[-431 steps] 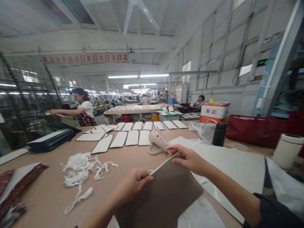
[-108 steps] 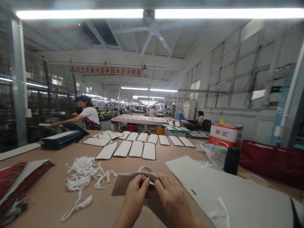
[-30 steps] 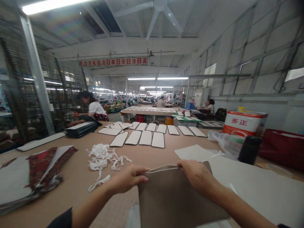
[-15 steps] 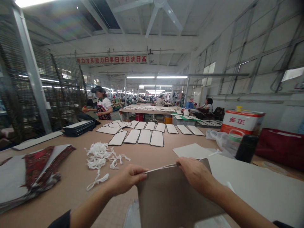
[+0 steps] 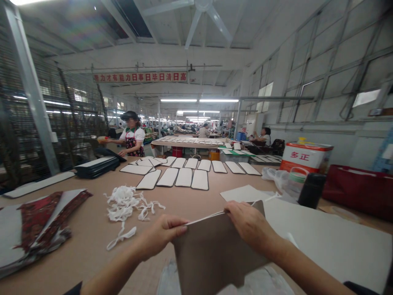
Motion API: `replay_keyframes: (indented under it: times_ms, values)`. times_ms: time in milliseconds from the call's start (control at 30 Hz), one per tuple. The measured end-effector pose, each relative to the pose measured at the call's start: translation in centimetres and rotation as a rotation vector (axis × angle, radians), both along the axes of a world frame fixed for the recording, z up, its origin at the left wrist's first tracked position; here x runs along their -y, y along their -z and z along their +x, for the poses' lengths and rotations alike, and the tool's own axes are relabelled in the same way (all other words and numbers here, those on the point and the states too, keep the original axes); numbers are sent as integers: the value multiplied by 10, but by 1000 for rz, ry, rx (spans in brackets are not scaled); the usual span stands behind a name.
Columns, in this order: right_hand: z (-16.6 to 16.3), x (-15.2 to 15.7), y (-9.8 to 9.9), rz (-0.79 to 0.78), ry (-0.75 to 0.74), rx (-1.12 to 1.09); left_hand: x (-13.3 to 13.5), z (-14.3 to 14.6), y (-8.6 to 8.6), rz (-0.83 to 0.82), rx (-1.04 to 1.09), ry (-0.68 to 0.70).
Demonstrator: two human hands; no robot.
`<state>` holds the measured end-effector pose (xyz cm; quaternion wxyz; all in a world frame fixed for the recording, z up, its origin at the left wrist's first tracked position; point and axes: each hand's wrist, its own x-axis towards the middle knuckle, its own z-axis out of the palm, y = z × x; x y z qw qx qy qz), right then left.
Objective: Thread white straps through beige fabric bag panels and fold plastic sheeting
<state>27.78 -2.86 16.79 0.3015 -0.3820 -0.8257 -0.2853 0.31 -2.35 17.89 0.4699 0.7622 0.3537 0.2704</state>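
A flat grey-brown sheet hangs down from both of my hands above the table. My left hand pinches its upper left corner between thumb and fingers. Farther right along the same top edge, my right hand is closed over the sheet. A thin white strip runs along that edge between the hands, and its loose end sticks out beyond my right hand. Whether it is attached to the sheet I cannot tell. Under the sheet lies some clear plastic, partly hidden.
A tangle of white strips lies left of my hands. Beyond are dark-edged white panels. Patterned red fabric is at left, a large pale sheet at right. A black bottle stands near a red-and-white can. A co-worker stands across the table.
The sheet's lower part has swung, showing more plastic beneath it. Both hands keep their hold on the top edge. The co-worker's arm has reached down to the dark stack; my view has shifted slightly right.
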Motion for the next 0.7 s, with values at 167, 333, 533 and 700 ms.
replay_keyframes:
  times_ms: [167, 333, 533, 700]
  values:
    - [-3, 1, -1, -3, 15, 10, 2, 6, -4, 138, -88, 2]
    - [-17, 9, -4, 31, -32, 24, 8, 30, -10, 353, -367, -117]
    - [-24, 14, -4, 17, -32, 46, 11, 58, -12, 519, -509, -180]
    - [-19, 11, 1, -141, -23, -66, 8, 58, -7, 571, -553, -90]
